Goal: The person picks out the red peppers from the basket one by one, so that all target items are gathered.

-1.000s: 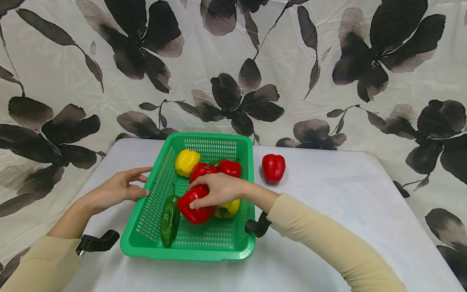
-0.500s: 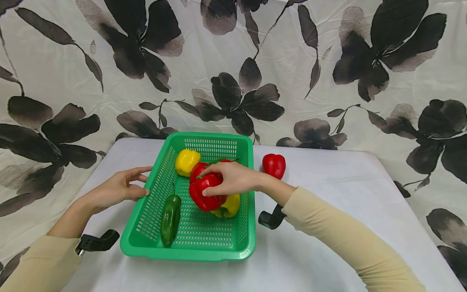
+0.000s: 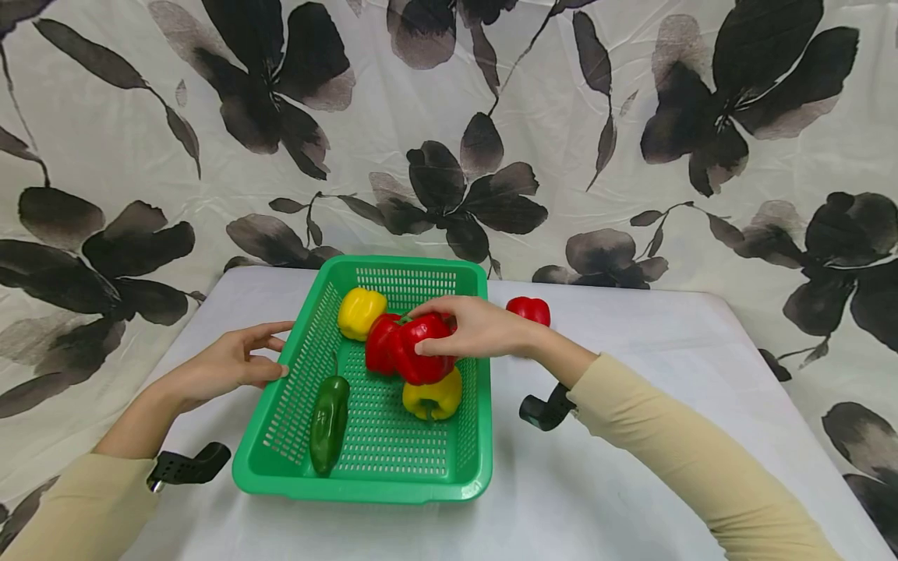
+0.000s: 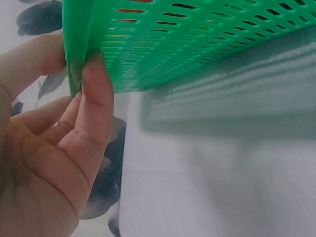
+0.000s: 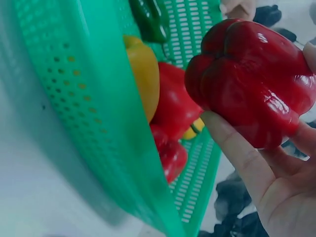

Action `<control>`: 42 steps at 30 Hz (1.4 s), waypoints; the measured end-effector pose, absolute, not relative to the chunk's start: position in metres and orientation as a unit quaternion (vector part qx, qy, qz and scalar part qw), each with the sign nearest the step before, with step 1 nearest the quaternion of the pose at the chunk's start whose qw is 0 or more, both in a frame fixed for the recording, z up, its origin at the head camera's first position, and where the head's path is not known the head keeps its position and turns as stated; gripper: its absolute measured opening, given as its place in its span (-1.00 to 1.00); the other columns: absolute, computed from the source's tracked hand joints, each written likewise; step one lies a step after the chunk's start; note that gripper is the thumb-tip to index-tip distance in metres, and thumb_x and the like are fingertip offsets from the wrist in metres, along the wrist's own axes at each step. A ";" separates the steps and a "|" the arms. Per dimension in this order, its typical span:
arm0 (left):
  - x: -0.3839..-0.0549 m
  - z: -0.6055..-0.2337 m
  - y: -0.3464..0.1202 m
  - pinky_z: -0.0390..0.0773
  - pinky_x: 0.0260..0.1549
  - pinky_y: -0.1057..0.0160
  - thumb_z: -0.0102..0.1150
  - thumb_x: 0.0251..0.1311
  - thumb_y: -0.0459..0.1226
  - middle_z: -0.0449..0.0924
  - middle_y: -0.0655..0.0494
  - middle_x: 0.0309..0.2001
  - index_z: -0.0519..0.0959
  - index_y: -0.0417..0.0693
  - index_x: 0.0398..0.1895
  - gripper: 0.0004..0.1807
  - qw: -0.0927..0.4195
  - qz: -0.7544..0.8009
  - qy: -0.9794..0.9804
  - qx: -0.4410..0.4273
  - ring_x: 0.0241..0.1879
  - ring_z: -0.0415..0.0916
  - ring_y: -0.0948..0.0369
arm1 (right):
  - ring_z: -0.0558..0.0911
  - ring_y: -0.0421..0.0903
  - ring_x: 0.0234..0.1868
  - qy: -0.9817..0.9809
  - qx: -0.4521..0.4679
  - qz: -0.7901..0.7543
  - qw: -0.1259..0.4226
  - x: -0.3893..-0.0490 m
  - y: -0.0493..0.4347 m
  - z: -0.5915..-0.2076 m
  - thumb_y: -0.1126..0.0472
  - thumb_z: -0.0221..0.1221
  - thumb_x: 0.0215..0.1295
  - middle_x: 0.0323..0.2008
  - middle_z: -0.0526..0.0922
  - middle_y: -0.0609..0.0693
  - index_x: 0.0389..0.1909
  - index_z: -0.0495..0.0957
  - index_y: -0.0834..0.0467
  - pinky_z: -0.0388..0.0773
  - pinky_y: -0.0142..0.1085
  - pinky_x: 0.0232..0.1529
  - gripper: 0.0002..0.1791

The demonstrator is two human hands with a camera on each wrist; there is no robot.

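My right hand (image 3: 484, 327) grips a red bell pepper (image 3: 424, 351) over the right side of the green plastic basket (image 3: 361, 488). In the right wrist view this pepper (image 5: 252, 79) sits between thumb and fingers, raised above the others. The basket's left rim (image 4: 74, 44) is pinched by my left hand (image 3: 210, 366). Inside the basket lie a long green chili pepper (image 3: 328, 425), a yellow bell pepper (image 3: 362, 313) at the back, another yellow bell pepper (image 3: 433, 396) near the right wall and a red bell pepper (image 3: 379, 344). A further red bell pepper (image 5: 173, 158) shows in the right wrist view.
One more red bell pepper (image 3: 529, 310) rests on the white-covered table (image 3: 652, 374) right of the basket, partly behind my right wrist. A floral cloth (image 3: 596, 156) hangs behind the table.
My right hand has lifted the red bell pepper and carried it right and toward the back of the basket, uncovering the front yellow bell pepper. My left hand stays at the rim.
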State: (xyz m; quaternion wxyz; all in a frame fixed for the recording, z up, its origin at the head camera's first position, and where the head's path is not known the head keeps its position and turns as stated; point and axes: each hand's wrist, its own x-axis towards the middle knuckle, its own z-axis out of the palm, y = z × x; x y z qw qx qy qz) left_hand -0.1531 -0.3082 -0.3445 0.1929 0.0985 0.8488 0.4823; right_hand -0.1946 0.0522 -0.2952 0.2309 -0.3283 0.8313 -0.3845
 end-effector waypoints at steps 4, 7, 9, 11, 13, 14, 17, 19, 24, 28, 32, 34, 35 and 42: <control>-0.153 -0.345 -0.308 0.61 -0.27 0.17 0.19 0.13 -0.26 0.32 -0.27 0.09 -0.02 -0.13 0.42 -0.17 0.193 0.483 0.848 0.099 -0.26 0.60 0.09 | 0.45 -0.07 0.03 0.832 -0.329 -0.387 0.223 -0.198 0.062 -0.294 0.03 0.22 0.13 0.08 0.44 -0.10 0.18 0.39 -0.02 0.60 -0.32 -0.21 -0.45; -0.153 -0.345 -0.308 0.61 -0.27 0.18 0.19 0.13 -0.26 0.32 -0.27 0.09 -0.02 -0.14 0.42 -0.16 0.193 0.482 0.849 0.099 -0.26 0.60 0.09 | 0.46 -0.06 0.02 0.838 -0.332 -0.379 0.212 -0.200 0.068 -0.292 0.00 0.21 0.14 0.09 0.44 -0.10 0.19 0.37 -0.02 0.60 -0.32 -0.19 -0.43; -0.153 -0.345 -0.309 0.61 -0.27 0.18 0.19 0.13 -0.26 0.33 -0.26 0.09 -0.03 -0.14 0.42 -0.16 0.193 0.483 0.849 0.099 -0.27 0.60 0.09 | 0.47 -0.05 0.01 0.840 -0.325 -0.380 0.211 -0.201 0.073 -0.291 -0.02 0.20 0.14 0.09 0.44 -0.10 0.19 0.37 -0.05 0.60 -0.31 -0.19 -0.44; -0.153 -0.345 -0.309 0.61 -0.27 0.18 0.19 0.13 -0.26 0.33 -0.26 0.09 -0.03 -0.14 0.42 -0.16 0.192 0.483 0.848 0.100 -0.26 0.60 0.09 | 0.48 -0.04 0.01 0.842 -0.318 -0.381 0.209 -0.202 0.077 -0.290 -0.02 0.19 0.15 0.08 0.45 -0.10 0.20 0.37 -0.06 0.60 -0.30 -0.19 -0.45; -0.153 -0.345 -0.309 0.61 -0.27 0.17 0.18 0.13 -0.27 0.33 -0.27 0.09 -0.03 -0.13 0.42 -0.16 0.193 0.484 0.848 0.100 -0.26 0.60 0.09 | 0.48 -0.02 0.01 0.844 -0.312 -0.384 0.206 -0.202 0.082 -0.288 -0.02 0.19 0.16 0.09 0.44 -0.09 0.20 0.37 -0.05 0.60 -0.28 -0.19 -0.45; -0.153 -0.345 -0.309 0.61 -0.27 0.17 0.18 0.13 -0.27 0.33 -0.27 0.09 -0.03 -0.13 0.42 -0.16 0.193 0.484 0.847 0.099 -0.26 0.59 0.09 | 0.48 -0.02 0.00 0.846 -0.308 -0.384 0.203 -0.202 0.084 -0.288 -0.02 0.19 0.16 0.09 0.44 -0.08 0.21 0.36 -0.05 0.59 -0.28 -0.19 -0.44; -0.153 -0.345 -0.308 0.61 -0.28 0.17 0.19 0.13 -0.27 0.33 -0.27 0.09 -0.03 -0.13 0.42 -0.16 0.194 0.485 0.847 0.099 -0.27 0.59 0.09 | 0.50 -0.02 -0.03 0.850 -0.297 -0.387 0.201 -0.202 0.090 -0.287 -0.01 0.18 0.17 0.10 0.43 -0.08 0.22 0.35 -0.04 0.59 -0.26 -0.20 -0.43; -0.153 -0.345 -0.308 0.61 -0.28 0.16 0.18 0.13 -0.27 0.33 -0.26 0.08 -0.03 -0.13 0.42 -0.16 0.194 0.484 0.847 0.099 -0.27 0.59 0.09 | 0.51 -0.04 -0.06 0.853 -0.288 -0.388 0.197 -0.202 0.094 -0.288 -0.01 0.18 0.17 0.10 0.44 -0.08 0.23 0.35 -0.05 0.59 -0.24 -0.21 -0.44; -0.153 -0.345 -0.308 0.61 -0.29 0.16 0.18 0.13 -0.27 0.33 -0.26 0.08 -0.03 -0.14 0.42 -0.17 0.193 0.485 0.847 0.100 -0.28 0.59 0.09 | 0.54 -0.03 -0.12 0.857 -0.275 -0.394 0.188 -0.205 0.105 -0.291 -0.03 0.17 0.18 0.03 0.50 -0.07 0.21 0.36 -0.09 0.58 -0.18 -0.23 -0.46; -0.152 -0.345 -0.308 0.61 -0.28 0.17 0.18 0.13 -0.27 0.33 -0.27 0.08 -0.03 -0.15 0.42 -0.17 0.191 0.485 0.847 0.101 -0.28 0.60 0.08 | 0.56 -0.01 -0.10 0.848 -0.270 -0.414 0.190 -0.208 0.115 -0.293 -0.02 0.17 0.19 0.05 0.49 -0.03 0.22 0.34 -0.04 0.58 -0.12 -0.16 -0.44; -0.152 -0.345 -0.308 0.61 -0.28 0.17 0.18 0.13 -0.28 0.33 -0.27 0.08 -0.03 -0.15 0.42 -0.17 0.191 0.485 0.848 0.102 -0.28 0.60 0.08 | 0.55 0.02 -0.06 0.842 -0.265 -0.429 0.192 -0.211 0.124 -0.296 0.02 0.17 0.19 0.09 0.45 0.02 0.23 0.32 -0.01 0.59 -0.09 -0.13 -0.43; -0.152 -0.345 -0.308 0.61 -0.28 0.17 0.18 0.13 -0.28 0.33 -0.27 0.08 -0.03 -0.15 0.42 -0.17 0.191 0.484 0.848 0.102 -0.28 0.60 0.08 | 0.53 0.03 -0.04 0.844 -0.260 -0.429 0.190 -0.211 0.129 -0.297 0.02 0.17 0.20 0.10 0.45 0.03 0.24 0.31 -0.02 0.59 -0.08 -0.12 -0.43; -0.152 -0.345 -0.308 0.61 -0.27 0.17 0.18 0.13 -0.28 0.33 -0.27 0.08 -0.03 -0.15 0.42 -0.17 0.191 0.484 0.848 0.101 -0.28 0.60 0.08 | 0.53 0.04 -0.03 0.846 -0.257 -0.428 0.188 -0.212 0.131 -0.298 0.02 0.17 0.20 0.10 0.44 0.03 0.25 0.31 -0.03 0.59 -0.09 -0.12 -0.43; -0.153 -0.345 -0.308 0.61 -0.28 0.17 0.19 0.13 -0.25 0.32 -0.27 0.08 -0.02 -0.15 0.42 -0.16 0.188 0.479 0.852 0.099 -0.27 0.60 0.09 | 0.50 0.07 0.00 0.849 -0.240 -0.435 0.180 -0.212 0.146 -0.301 0.03 0.18 0.20 0.12 0.42 0.06 0.27 0.28 -0.02 0.58 -0.06 -0.12 -0.40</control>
